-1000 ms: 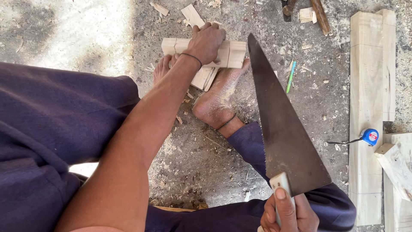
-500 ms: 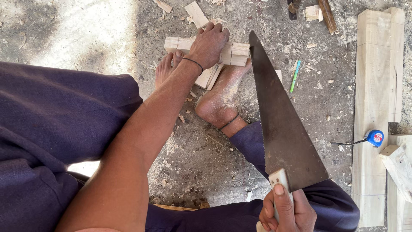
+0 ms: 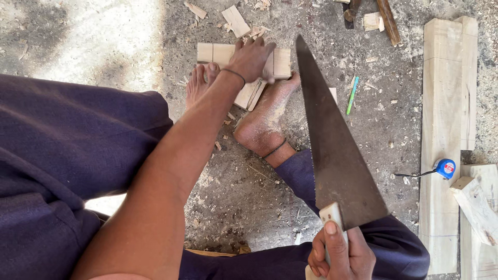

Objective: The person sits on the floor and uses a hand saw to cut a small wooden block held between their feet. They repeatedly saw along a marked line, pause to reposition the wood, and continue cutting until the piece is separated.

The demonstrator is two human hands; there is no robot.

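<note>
My left hand (image 3: 251, 58) presses down on a pale wooden block (image 3: 215, 53) that lies crosswise on the sawdust-covered ground. Both my bare feet (image 3: 262, 119) rest against the block and some short offcuts (image 3: 250, 94) under it. My right hand (image 3: 340, 253) grips the light handle of a hand saw (image 3: 334, 140). The saw's dark blade points away from me, its tip just right of the block's end and raised off the wood.
Long planks (image 3: 446, 109) lie along the right side, with a blue tape measure (image 3: 445, 168) beside them. A green pencil (image 3: 352, 95) lies right of the saw. Wood scraps (image 3: 236, 21) and a dark tool (image 3: 386, 21) sit at the top.
The view has shifted slightly, so the block and saw sit lower in the frame. My left hand stays on the block and the saw stays raised in my right hand.
</note>
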